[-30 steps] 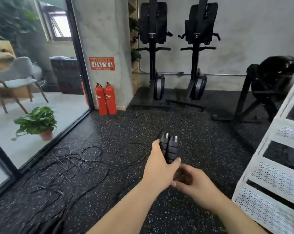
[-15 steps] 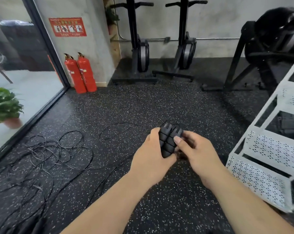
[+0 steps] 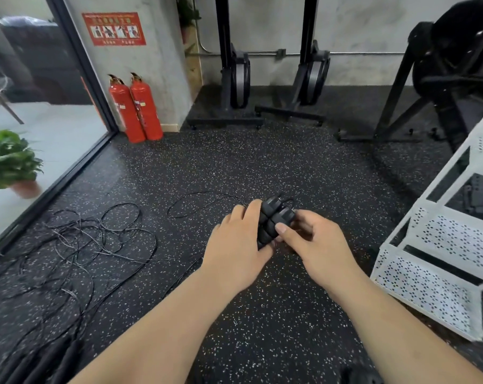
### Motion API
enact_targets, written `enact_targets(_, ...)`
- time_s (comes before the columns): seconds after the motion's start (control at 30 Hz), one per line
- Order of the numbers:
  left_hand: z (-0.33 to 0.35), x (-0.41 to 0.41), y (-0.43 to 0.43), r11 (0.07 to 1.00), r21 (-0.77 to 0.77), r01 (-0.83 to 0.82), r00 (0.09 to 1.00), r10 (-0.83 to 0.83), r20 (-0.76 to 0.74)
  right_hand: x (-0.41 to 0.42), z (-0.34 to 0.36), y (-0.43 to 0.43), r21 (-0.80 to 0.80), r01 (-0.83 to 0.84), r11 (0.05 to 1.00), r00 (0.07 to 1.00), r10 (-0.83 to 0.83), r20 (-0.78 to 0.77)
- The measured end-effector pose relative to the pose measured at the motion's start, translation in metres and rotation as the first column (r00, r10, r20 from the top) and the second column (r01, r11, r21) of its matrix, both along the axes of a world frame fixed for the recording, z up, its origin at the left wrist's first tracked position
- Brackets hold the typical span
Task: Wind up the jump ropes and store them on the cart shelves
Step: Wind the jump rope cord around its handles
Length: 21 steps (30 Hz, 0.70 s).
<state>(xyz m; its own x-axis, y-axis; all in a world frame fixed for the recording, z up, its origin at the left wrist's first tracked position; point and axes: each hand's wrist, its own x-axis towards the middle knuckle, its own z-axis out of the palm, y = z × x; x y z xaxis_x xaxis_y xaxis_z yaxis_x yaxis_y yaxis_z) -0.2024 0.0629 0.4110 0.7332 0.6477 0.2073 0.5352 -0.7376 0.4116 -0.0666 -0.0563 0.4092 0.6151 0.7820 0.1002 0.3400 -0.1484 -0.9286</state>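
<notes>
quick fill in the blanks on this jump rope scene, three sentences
The left hand and right hand grip ____ black handles together. Tangled ropes lie on the floor to the person's ____. The fire extinguishers by the wall are ____.
Missing: two, left, red.

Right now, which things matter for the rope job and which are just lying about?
Job: rope handles, gripped by left hand and right hand; tangled ropes on floor; white cart.
Lying about: fire extinguishers; potted plant; exercise machines.
</notes>
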Motion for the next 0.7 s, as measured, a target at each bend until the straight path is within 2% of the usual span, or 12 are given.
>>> enact_targets(0.13, 0.001, -0.013, 0.006, 0.989, 0.147, -0.007, 0.996, 0.019, -0.083, 0.001, 0.006, -0.001, -0.187, -0.09, 0.978, 0.986, 0.113, 0.119)
enact_targets(0.2, 0.004, -0.02, 0.01, 0.98, 0.2, 0.008, 0.99, 0.02, -0.136, 0.005, 0.01, -0.006, -0.292, -0.024, 0.956, 0.963, 0.1, 0.249)
enact_targets(0.3, 0.01, -0.029, 0.014, 0.982, 0.161, 0.096, 0.976, -0.06, -0.21, 0.006, 0.018, -0.014, -0.293, 0.14, 0.946, 0.874, 0.021, 0.485)
enact_targets(0.37, 0.017, -0.033, 0.009, 0.98, 0.074, 0.183, 0.962, -0.162, -0.221, 0.003, 0.021, -0.017, -0.334, 0.05, 0.941, 0.805, 0.16, 0.571)
enact_targets(0.4, 0.02, -0.034, 0.005, 0.977, 0.027, 0.213, 0.956, -0.203, -0.21, 0.001, 0.022, -0.017, -0.354, -0.02, 0.935, 0.8, 0.228, 0.556)
enact_targets(0.47, 0.024, -0.036, -0.004, 0.976, -0.042, 0.216, 0.958, -0.22, -0.184, -0.003, 0.024, -0.019, -0.367, -0.101, 0.925, 0.849, 0.272, 0.453)
enact_targets(0.6, 0.022, -0.03, -0.025, 0.995, 0.004, 0.105, 0.988, -0.103, -0.118, -0.011, 0.02, -0.022, -0.309, -0.104, 0.945, 0.921, 0.209, 0.329)
enact_targets(0.7, 0.025, -0.025, -0.026, 0.997, -0.07, -0.023, 0.999, 0.02, -0.05, -0.002, 0.027, -0.025, -0.249, -0.094, 0.964, 0.917, 0.181, 0.355)
